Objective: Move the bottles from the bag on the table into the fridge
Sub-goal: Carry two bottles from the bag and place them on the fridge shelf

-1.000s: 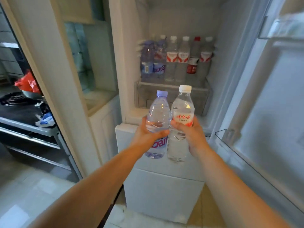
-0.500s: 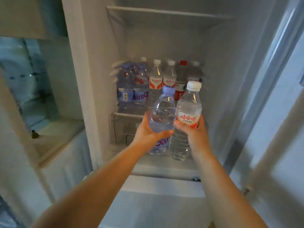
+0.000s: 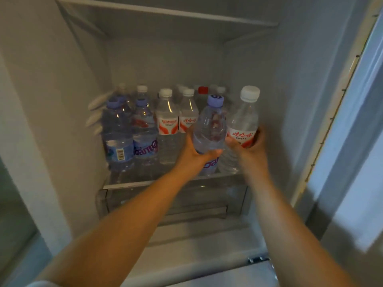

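My left hand [image 3: 193, 153] grips a clear water bottle with a purple cap [image 3: 210, 125]. My right hand [image 3: 249, 147] grips a clear water bottle with a white cap and red label [image 3: 244, 119]. Both bottles stand upright side by side at the right front of the fridge's glass shelf [image 3: 132, 184], their bases at or just above it. To their left several more bottles [image 3: 143, 129] stand in rows on the same shelf: purple-capped ones on the left, white-capped ones in the middle, a red cap at the back.
The open fridge [image 3: 286, 83] has an upper shelf [image 3: 165, 12] above the bottles and a clear drawer [image 3: 176, 201] below the glass shelf. The open door [image 3: 360, 141] stands at the right. White egg-like shapes [image 3: 96, 112] sit against the left inner wall.
I have moved closer and both hands have carried their bottles forward into the fridge, from in front of the drawer to the right end of the bottle shelf.
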